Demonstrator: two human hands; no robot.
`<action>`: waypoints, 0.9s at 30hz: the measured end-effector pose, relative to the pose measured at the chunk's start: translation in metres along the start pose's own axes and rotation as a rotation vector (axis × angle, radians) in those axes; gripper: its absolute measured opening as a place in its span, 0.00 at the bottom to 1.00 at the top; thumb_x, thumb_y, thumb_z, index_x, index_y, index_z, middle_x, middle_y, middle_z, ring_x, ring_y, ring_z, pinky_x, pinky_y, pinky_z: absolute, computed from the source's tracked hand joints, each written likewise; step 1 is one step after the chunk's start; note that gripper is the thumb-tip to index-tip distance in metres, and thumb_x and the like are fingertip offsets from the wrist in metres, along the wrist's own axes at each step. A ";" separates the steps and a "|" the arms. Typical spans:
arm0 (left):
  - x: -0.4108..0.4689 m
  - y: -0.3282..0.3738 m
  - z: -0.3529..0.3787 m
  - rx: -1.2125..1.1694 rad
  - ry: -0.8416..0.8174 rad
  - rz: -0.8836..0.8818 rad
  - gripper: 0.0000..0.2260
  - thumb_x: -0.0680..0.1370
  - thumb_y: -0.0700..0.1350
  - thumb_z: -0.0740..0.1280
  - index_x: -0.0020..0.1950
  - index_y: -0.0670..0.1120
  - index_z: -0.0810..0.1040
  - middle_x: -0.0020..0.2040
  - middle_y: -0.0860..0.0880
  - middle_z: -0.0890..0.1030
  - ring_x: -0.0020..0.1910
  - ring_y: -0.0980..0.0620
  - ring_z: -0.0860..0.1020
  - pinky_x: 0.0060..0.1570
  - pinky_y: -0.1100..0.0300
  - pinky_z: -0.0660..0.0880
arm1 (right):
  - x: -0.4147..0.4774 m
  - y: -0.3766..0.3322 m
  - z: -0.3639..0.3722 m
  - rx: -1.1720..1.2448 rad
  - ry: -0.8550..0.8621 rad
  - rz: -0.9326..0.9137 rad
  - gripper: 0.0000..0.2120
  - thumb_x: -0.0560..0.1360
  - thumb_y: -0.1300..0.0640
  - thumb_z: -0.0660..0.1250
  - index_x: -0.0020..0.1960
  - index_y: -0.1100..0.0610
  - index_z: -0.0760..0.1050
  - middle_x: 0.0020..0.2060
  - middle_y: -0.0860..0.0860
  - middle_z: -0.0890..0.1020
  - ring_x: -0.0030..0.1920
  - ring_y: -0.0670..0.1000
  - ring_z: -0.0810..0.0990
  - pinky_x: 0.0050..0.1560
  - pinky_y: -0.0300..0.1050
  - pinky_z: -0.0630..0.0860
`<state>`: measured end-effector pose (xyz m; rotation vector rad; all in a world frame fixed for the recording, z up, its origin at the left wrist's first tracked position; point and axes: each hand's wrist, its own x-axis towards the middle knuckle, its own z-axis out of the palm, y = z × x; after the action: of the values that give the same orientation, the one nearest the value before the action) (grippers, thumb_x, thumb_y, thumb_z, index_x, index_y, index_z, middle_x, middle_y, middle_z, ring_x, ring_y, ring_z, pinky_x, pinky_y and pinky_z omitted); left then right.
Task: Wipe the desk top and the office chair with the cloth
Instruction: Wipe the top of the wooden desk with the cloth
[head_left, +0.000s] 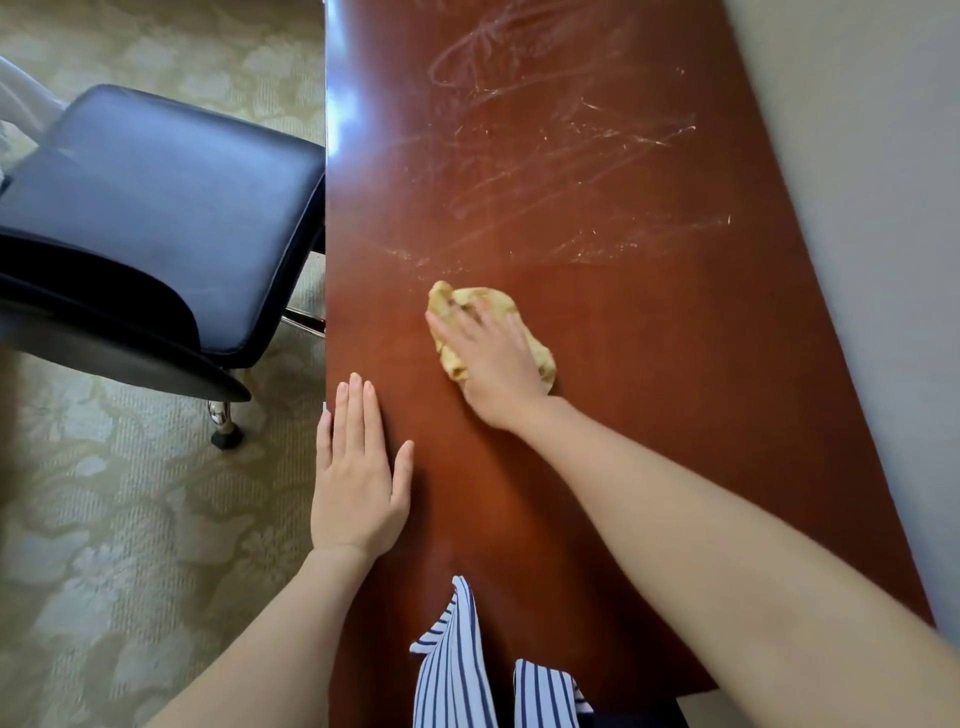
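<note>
While the person is bending over the glossy reddish-brown wooden counter (649, 389), the right hand (493, 364) is pressing down on a crumpled pale-yellow cloth (542, 358). The cloth is lying on the counter near its middle, slightly toward the left edge, with the hand covering most of it. The right fingers (470, 317) are lying spread and nearly straight over the top of the wad, not wrapping around it; their tips are blurred.

The left hand (358, 483) is resting flat on the counter at its left edge, palm down. Its fingers are lying straight and close together, with the thumb angled out, and it is holding nothing. The two hands are apart.

Whitish streaks and smears (571, 156) are showing on the far half of the counter, beyond the cloth.

A black leather-upholstered office chair (156, 208) is standing on a beige patterned carpet (104, 519) to the left, with a corner of its seat just beside the counter edge. A plain grey wall (872, 208) is running along the counter's right side. A blue-and-white striped garment (452, 665) is hanging over the near end of the counter.
</note>
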<state>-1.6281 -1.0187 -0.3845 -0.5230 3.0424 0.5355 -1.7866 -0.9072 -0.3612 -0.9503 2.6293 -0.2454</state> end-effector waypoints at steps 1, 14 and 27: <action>0.000 0.000 0.000 0.003 -0.001 0.002 0.30 0.80 0.54 0.47 0.76 0.36 0.53 0.77 0.40 0.54 0.77 0.46 0.51 0.75 0.52 0.45 | -0.007 -0.007 0.004 -0.005 -0.002 -0.037 0.36 0.76 0.65 0.59 0.77 0.44 0.48 0.77 0.47 0.52 0.77 0.51 0.44 0.73 0.54 0.41; -0.001 0.000 -0.004 -0.009 -0.025 0.036 0.32 0.79 0.56 0.42 0.77 0.37 0.50 0.78 0.41 0.49 0.77 0.47 0.45 0.75 0.50 0.44 | -0.152 -0.006 0.037 0.177 0.027 -0.002 0.40 0.71 0.72 0.60 0.75 0.42 0.56 0.74 0.43 0.60 0.75 0.42 0.46 0.75 0.45 0.39; 0.000 -0.002 -0.003 0.001 -0.022 0.040 0.31 0.80 0.55 0.46 0.77 0.36 0.51 0.78 0.41 0.51 0.77 0.48 0.46 0.75 0.52 0.44 | -0.044 0.057 -0.009 0.140 0.149 0.285 0.28 0.80 0.65 0.56 0.76 0.46 0.56 0.76 0.49 0.56 0.76 0.52 0.49 0.75 0.53 0.44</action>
<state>-1.6269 -1.0215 -0.3824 -0.4536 3.0376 0.5378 -1.7914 -0.8351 -0.3572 -0.5221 2.7967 -0.4361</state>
